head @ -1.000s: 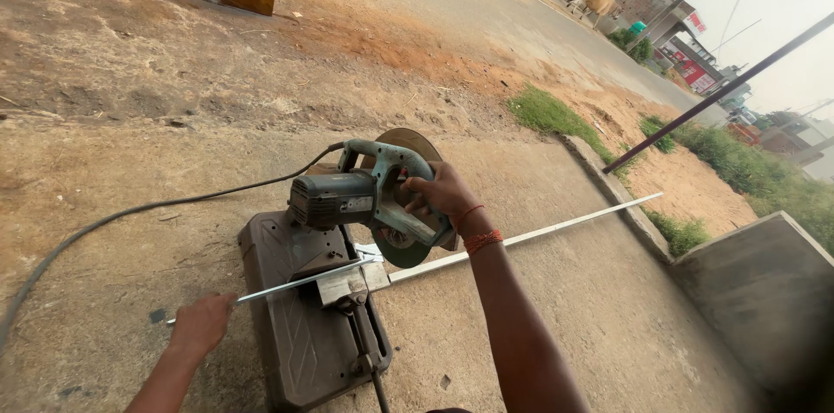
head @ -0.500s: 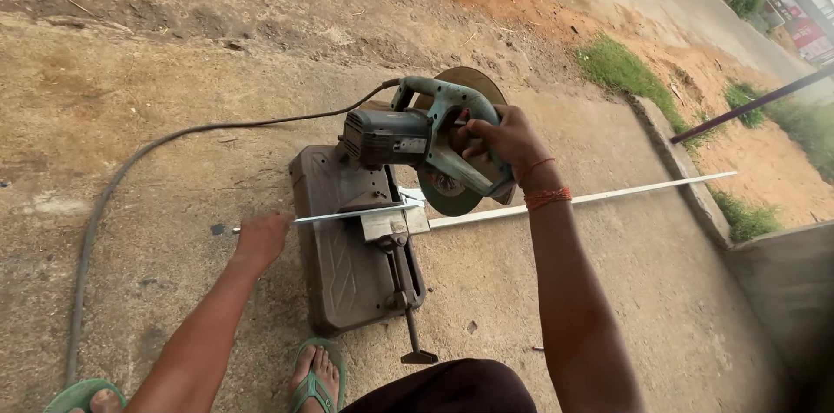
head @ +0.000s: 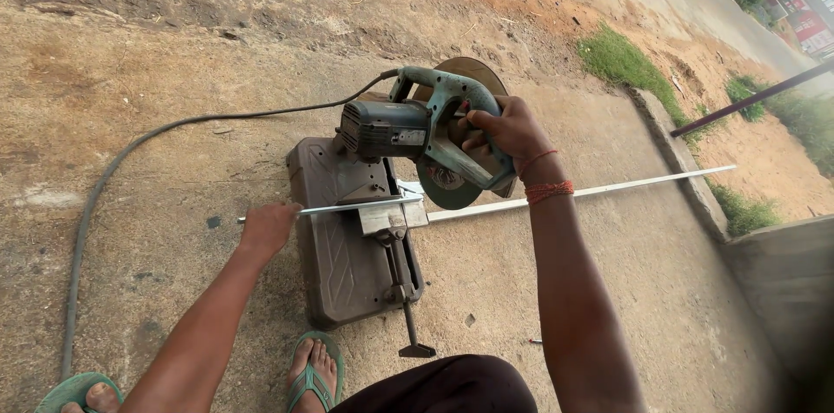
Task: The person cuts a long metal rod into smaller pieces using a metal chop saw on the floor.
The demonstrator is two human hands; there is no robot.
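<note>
Metal bar [head: 556,196] lies left-right through chop saw [head: 417,139]; left hand [head: 268,227] grips bar end, right hand [head: 508,131] clasps saw handle.

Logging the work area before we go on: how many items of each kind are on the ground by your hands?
Chop saw: 1, right hand on its handle
Long metal bar: 1, left hand on its end
Power cable: 1
Green sandals: 2
Total: 5

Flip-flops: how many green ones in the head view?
2. One green flip-flop is on the foot just below the chop saw base; the other flip-flop sits at the bottom-left corner, partly cut off by the frame.
</note>
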